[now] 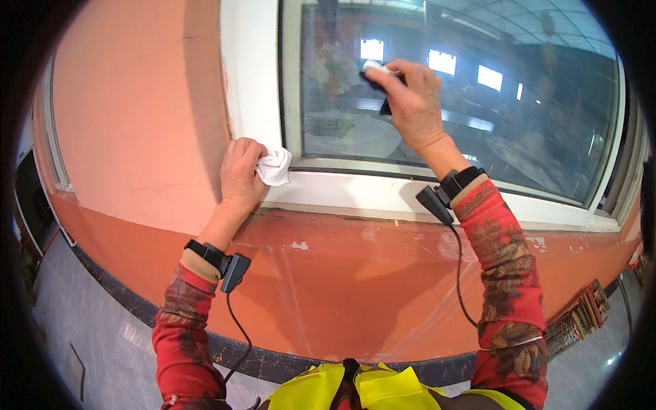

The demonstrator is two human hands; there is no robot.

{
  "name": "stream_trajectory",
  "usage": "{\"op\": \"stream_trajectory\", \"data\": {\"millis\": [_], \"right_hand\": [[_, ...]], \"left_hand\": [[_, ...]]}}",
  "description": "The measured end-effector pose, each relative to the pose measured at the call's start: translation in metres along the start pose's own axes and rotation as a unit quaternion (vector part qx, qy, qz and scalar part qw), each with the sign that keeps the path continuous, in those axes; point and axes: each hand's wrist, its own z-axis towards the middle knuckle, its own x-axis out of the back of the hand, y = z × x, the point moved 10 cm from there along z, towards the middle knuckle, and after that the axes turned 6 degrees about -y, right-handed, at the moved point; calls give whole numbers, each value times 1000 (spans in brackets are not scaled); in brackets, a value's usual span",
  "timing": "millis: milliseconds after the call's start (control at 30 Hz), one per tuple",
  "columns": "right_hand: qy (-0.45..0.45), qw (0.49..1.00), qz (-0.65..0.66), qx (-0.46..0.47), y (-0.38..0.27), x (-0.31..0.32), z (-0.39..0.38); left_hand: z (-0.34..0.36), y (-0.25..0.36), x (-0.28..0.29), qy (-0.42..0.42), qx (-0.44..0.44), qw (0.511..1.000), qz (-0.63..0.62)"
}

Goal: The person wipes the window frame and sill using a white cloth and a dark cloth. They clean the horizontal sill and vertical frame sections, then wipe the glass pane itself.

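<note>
- The left hand [239, 171] is closed, with a white cloth [275, 168] pinched and bunched between thumb and fingers, just beside the lower-left corner of the window frame [250, 89].
- The right hand [415, 102] is curled, with a small white item [374, 66] gripped at the fingertips in front of the glass pane [526, 130]; most of it is covered by the fingers, so its kind cannot be told.
- The cloth is soft, creased and plain, its loose end hanging to the right of the left hand.
- Around the right hand, the pane is crossed by bright rectangular reflections, by which the view through it is obscured.
- Below both hands, black cables [459, 273] are hung from black wrist straps [467, 179], in front of the orange-red lower wall [307, 273].
- Smooth glass is bordered by white framing; left of the left hand, the peach wall [130, 102] is matt and finely cracked.
</note>
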Motion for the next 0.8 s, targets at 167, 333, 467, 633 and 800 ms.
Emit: {"op": "stream_trajectory", "data": {"millis": [167, 333, 467, 633, 800], "right_hand": [[-78, 981, 152, 89, -82, -28, -35], [-215, 959, 172, 61, -89, -27, -112], [-283, 952, 115, -10, -13, 38, -170], [-217, 964, -24, -149, 65, 114, -204], [-160, 969, 152, -113, 7, 42, -153]], "left_hand": [[-14, 56, -43, -109, -91, 989, -38], [-40, 95, -88, -262, -205, 943, 19], [-24, 52, -54, -209, -123, 970, 7], [-12, 36, -38, -192, -116, 974, 40], [6, 94, -62, -187, -180, 966, 8]]}}
